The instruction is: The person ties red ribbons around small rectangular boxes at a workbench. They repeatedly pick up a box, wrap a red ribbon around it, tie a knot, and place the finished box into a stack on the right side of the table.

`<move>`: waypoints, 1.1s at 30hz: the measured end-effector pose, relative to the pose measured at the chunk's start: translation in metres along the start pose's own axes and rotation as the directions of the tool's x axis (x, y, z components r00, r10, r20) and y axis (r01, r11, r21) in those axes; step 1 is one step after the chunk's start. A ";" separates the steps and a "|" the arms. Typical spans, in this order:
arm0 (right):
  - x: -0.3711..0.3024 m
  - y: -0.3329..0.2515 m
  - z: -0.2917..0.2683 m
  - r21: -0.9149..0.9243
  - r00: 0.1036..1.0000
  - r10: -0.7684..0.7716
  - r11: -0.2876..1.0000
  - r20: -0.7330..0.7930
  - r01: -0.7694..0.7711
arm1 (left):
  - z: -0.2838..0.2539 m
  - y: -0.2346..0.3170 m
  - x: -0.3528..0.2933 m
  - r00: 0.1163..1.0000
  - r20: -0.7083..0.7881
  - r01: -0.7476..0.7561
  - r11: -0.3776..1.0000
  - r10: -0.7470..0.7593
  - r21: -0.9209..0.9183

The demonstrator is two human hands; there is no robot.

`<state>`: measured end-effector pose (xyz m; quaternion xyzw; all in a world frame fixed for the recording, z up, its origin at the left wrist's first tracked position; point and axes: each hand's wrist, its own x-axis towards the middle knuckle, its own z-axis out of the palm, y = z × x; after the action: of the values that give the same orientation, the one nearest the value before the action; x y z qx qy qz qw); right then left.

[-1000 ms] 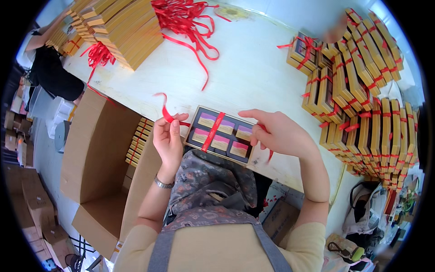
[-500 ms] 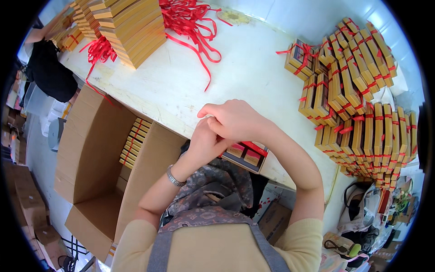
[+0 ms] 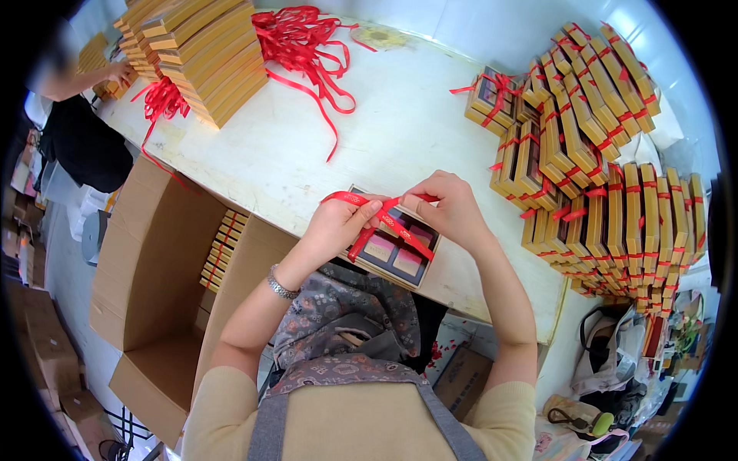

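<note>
In front of me at the table's edge lies a gold-rimmed gift box (image 3: 396, 270) with dark compartments and pink items showing inside. A red ribbon (image 3: 401, 233) runs across it, its strands crossing over the top. My left hand (image 3: 344, 222) pinches the ribbon at the box's left side, and a loop sticks out past the fingers. Over the far right corner, my right hand (image 3: 450, 203) is closed on another part of the same ribbon. Whether a knot sits between the hands is hard to make out.
Gold boxes (image 3: 211, 65) stand stacked at the far left, beside loose red ribbons (image 3: 304, 50). Ribbon-tied boxes (image 3: 596, 184) pile up along the right. An open carton (image 3: 142, 253) holding tied boxes stands left, below the table (image 3: 254, 165). Another person's hand (image 3: 119, 73) is at far left.
My hands have moved apart from their overlapped position above the box. The ribbon now shows stretched between them, and more of the box is visible.
</note>
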<state>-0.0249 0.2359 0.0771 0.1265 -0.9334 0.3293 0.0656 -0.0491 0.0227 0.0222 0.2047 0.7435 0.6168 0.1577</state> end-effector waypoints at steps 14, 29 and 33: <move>0.025 0.014 0.024 0.672 0.870 0.020 0.627 0.492 -0.395 | -0.028 0.014 0.020 0.353 0.364 -0.705 -0.011 0.862 0.709; 0.033 0.023 0.048 0.875 0.903 0.162 0.228 0.398 -0.427 | -0.054 -0.040 -0.008 0.949 -0.062 -0.314 0.947 0.310 -0.063; 0.017 0.028 0.044 0.633 0.925 0.162 0.688 0.344 -0.356 | -0.048 -0.049 -0.012 0.924 -0.067 -0.359 0.914 0.377 0.189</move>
<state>-0.0505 0.2253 0.0297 0.0494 -0.7539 0.6361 -0.1568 -0.0680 -0.0320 -0.0170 0.3224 0.7494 0.5780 -0.0180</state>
